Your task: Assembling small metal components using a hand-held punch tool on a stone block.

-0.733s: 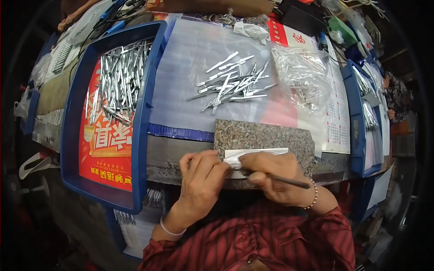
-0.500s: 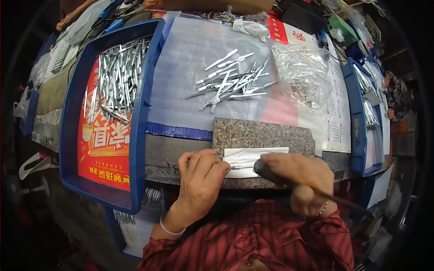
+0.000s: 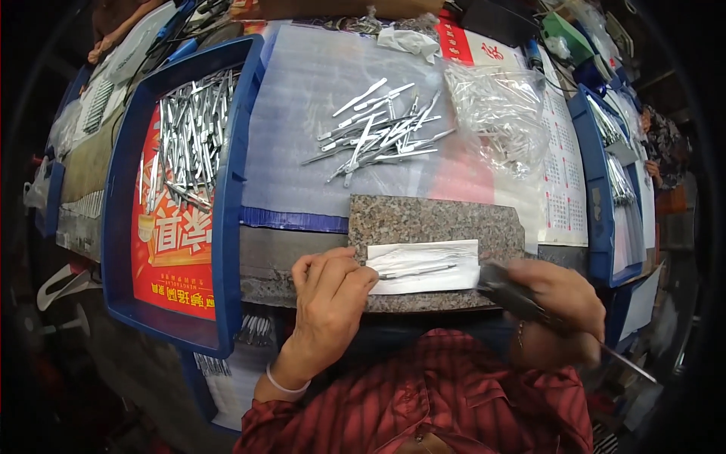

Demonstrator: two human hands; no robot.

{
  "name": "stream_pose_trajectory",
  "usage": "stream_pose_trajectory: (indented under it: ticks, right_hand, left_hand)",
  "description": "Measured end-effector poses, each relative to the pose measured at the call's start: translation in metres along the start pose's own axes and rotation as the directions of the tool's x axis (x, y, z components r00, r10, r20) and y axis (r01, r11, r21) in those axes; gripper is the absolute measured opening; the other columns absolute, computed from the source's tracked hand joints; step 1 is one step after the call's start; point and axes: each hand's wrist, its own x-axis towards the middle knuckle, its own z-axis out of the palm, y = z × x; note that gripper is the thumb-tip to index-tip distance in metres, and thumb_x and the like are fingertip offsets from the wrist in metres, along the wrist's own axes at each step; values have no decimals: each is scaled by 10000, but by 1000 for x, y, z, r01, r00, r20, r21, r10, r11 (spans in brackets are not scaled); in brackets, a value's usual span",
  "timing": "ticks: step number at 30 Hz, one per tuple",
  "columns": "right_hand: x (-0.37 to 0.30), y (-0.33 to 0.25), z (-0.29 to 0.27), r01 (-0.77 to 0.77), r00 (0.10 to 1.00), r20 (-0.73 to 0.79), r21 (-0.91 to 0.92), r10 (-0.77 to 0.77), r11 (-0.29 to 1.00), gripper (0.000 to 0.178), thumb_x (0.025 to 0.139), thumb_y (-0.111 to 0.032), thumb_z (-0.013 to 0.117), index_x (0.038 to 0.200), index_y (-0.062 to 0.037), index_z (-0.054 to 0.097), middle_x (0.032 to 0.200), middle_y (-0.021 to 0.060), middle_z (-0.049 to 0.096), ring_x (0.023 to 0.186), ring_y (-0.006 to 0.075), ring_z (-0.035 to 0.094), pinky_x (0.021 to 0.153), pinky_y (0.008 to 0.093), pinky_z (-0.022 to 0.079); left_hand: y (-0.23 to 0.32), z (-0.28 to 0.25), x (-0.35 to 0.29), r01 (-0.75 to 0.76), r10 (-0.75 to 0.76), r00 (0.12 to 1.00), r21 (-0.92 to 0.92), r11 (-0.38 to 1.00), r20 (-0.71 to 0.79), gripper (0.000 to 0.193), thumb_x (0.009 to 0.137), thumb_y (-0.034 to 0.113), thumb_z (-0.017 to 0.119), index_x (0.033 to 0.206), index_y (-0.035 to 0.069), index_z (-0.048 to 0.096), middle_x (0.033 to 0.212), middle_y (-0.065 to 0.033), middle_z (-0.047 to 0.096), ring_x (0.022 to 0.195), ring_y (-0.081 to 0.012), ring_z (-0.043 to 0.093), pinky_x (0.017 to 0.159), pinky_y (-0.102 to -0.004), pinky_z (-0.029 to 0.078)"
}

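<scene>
My left hand [image 3: 327, 306] lies at the left end of a folded white paper [image 3: 454, 253] on a speckled stone slab [image 3: 431, 216]. Its thumb and fingers pinch one end of a thin metal piece [image 3: 423, 270] lying along the paper. In my right hand [image 3: 563, 299] is a dark-handled tool [image 3: 518, 293] resembling a screwdriver. Its blunt dark end faces the paper's right edge, and its thin metal shaft sticks out behind, toward the lower right. The fingers wrap round the handle; part of it is hidden.
Beyond the slab, loose silvery metal pieces [image 3: 378, 136] lie on a plastic-covered surface. At left stands a blue tray [image 3: 231, 250] with many more. A clear plastic bag [image 3: 495, 113] lies at the right, near another blue bin [image 3: 597, 219]. Another person's hand [image 3: 98, 53] shows far left.
My right hand with the dark-handled tool has moved right, off the metal piece to the paper's right edge. My left hand keeps its pinch at the left end.
</scene>
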Motion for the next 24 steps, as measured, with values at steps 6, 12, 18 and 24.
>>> stream_pose_trajectory:
  ticks: [6, 12, 18, 24]
  right_hand:
    - [26, 39, 20, 333, 933, 219, -213, -287, 919, 117, 872, -149, 632, 886, -33, 622, 721, 135, 599, 652, 320, 627, 548, 394, 485]
    - [-2, 33, -1, 186, 982, -69, 193, -176, 963, 353, 1028, -264, 417, 1007, 13, 635, 968, 123, 692, 652, 157, 548, 617, 293, 463]
    - [-17, 47, 7, -356, 892, 408, 369, 195, 859, 223, 994, -81, 470, 1165, 34, 557, 942, 110, 682, 575, 77, 512, 624, 250, 495]
    - [-26, 50, 17, -411, 876, 444, 485, 187, 772, 134, 913, -18, 628, 1029, 50, 624, 902, 91, 684, 811, 155, 698, 718, 268, 552]
  left_hand:
    - [4, -2, 3, -9, 9, 1000, 8, 1000, -6, 188, 725, -16, 706, 885, 54, 638, 862, -83, 585, 929, -298, 616, 859, -403, 379]
    - [12, -10, -8, -2, 4, 1000, 61, 998, -30, 190, 731, -12, 700, 891, 46, 616, 853, -82, 590, 902, -294, 622, 851, -410, 387]
    - [37, -26, -24, 43, -46, 998, -70, 997, -36, 203, 744, -50, 713, 891, 36, 603, 838, -97, 639, 844, -290, 660, 797, -402, 453]
    - [52, -20, -36, 93, -95, 995, -116, 989, -20, 174, 752, -43, 719, 878, 24, 620, 862, -120, 669, 854, -283, 671, 798, -381, 483]
